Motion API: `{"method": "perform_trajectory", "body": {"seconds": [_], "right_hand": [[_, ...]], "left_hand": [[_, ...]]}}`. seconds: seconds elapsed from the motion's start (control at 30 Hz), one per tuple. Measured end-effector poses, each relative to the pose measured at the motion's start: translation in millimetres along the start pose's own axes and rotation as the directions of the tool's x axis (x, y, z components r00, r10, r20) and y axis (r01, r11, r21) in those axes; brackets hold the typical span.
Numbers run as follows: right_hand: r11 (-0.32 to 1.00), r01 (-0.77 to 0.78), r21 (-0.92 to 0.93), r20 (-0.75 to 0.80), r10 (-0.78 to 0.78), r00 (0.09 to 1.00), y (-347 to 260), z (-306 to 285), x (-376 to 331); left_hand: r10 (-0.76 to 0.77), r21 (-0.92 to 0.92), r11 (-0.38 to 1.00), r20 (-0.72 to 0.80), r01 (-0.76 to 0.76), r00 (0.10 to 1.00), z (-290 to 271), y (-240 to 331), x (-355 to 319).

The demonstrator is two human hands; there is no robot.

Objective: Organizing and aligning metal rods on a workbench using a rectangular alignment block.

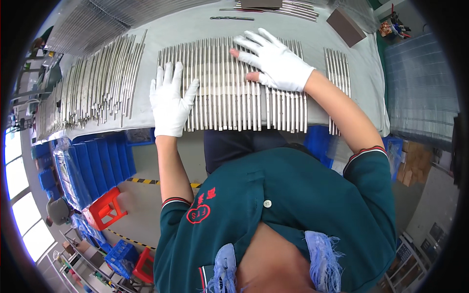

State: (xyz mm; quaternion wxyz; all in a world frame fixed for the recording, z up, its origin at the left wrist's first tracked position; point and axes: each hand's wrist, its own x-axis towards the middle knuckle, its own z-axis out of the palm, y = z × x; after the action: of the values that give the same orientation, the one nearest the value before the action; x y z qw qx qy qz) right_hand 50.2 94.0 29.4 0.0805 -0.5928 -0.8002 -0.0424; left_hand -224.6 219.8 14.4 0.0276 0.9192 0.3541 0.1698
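A row of long silver metal rods [222,90] lies side by side on the cloth-covered table, with a narrow gap right of its middle. My left hand [168,100], in a white glove, rests flat at the row's left end, fingers pointing away and slightly apart. My right hand [278,63] lies across the upper right part of the row with its fingers spread. Two bare fingertips stick out of its white glove. Neither hand grips a rod; some rods are hidden under the palms.
A looser batch of rods [100,80] spreads at the left, and a small group of rods [337,68] lies at the right. Farther back are a twist drill bit [232,18] and a brown block [346,27]. Blue crates [100,158] and a red stool [108,209] stand below, left.
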Motion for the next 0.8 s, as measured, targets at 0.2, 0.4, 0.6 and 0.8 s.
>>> {"method": "perform_trajectory", "body": {"seconds": [0.2, 0.4, 0.6, 0.8], "right_hand": [[0.995, -0.101, 0.005, 0.030, 0.101, 0.994, 28, -19, -47], [0.995, -0.066, 0.077, -0.085, 0.073, 0.994, 8, -13, 1], [0.976, 0.153, 0.152, -0.171, -0.127, 0.977, -44, 16, 77], [0.992, 0.101, 0.076, -0.059, -0.097, 0.994, -38, 14, 63]], "left_hand": [[-0.019, -0.001, 1.000, -0.006, 0.019, 1.000, -4, 2, 3], [0.012, 0.041, 0.999, -0.032, -0.011, 0.999, -6, 0, 1], [0.043, 0.027, 0.999, -0.111, -0.040, 0.993, 4, -4, -4], [0.013, -0.051, 0.999, -0.100, -0.018, 0.995, -1, 3, -1]]}}
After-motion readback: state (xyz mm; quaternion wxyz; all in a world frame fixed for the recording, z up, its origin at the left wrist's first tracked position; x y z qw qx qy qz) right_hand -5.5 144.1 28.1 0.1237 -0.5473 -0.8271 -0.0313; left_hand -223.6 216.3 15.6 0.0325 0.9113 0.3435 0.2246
